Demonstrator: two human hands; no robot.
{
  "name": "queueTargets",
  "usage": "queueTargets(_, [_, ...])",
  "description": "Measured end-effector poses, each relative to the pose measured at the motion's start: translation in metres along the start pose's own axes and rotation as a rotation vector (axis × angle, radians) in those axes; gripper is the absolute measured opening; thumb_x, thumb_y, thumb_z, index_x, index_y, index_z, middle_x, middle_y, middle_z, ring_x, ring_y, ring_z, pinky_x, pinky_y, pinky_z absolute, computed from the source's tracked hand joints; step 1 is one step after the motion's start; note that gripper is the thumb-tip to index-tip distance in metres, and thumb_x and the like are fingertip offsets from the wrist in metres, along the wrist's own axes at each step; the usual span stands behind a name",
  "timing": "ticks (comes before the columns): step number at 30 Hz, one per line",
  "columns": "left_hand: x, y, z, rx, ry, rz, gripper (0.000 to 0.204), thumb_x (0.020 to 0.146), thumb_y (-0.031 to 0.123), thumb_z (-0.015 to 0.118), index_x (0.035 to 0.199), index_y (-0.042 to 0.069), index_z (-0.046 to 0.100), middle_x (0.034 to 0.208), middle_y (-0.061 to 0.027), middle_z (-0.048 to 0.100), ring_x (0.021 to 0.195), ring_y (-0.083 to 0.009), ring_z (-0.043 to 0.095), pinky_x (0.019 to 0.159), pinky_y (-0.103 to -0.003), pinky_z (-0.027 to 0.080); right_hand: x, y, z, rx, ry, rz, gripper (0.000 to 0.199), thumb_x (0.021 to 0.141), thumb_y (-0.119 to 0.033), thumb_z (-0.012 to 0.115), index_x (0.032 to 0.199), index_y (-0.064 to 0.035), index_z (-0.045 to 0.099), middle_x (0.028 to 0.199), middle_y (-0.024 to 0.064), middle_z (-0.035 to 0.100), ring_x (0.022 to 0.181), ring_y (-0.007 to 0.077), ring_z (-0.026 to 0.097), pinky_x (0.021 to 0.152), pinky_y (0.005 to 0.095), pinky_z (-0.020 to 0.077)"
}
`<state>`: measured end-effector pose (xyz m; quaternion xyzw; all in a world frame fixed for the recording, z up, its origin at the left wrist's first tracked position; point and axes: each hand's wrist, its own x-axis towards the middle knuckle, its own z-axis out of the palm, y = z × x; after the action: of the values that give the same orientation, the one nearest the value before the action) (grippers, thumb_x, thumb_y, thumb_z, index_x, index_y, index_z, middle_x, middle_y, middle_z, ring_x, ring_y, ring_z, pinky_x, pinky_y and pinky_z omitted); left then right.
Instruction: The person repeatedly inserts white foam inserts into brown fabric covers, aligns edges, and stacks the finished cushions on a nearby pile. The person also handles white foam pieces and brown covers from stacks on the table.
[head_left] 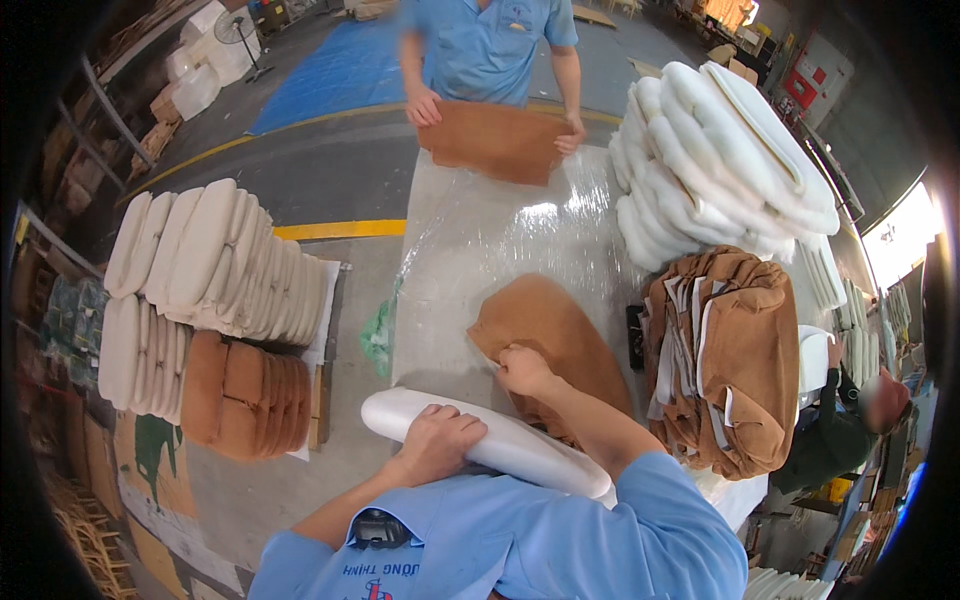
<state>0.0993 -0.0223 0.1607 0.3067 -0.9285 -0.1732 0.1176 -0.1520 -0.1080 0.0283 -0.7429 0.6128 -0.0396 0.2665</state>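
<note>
My left hand curls over the top of a long white cushion, pressing it against my body at the table's near edge. My right hand is closed in a fist on the left edge of a brown fabric cover. That cover lies spread on the table beyond the cushion, partly hidden by my right forearm. Across the table, a co-worker in a blue shirt holds up another brown fabric piece by its two ends.
The table is covered in shiny clear film. To its right stand a pile of brown covers and a tall stack of white padding. Stacked cream cushions and brown cushions are at left. Another person is at far right.
</note>
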Motion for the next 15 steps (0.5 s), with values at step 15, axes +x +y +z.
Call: queueTargets(15, [0.068,-0.014,-0.018,-0.898,-0.335,-0.350,0.080,0.100,0.067,0.061,0.154,0.008,0.053,0.152,-0.0130,0.060,0.142,-0.0296,0.054,0.119,-0.044,0.042,-0.085,0.003,-0.102,1.149,0.295,-0.009,0.010,0.098,-0.012,0.068,0.089,-0.0060,0.066,0.082,-0.0044,0.061,0.076,0.0062,0.055,0.069,0.0245,0.0455])
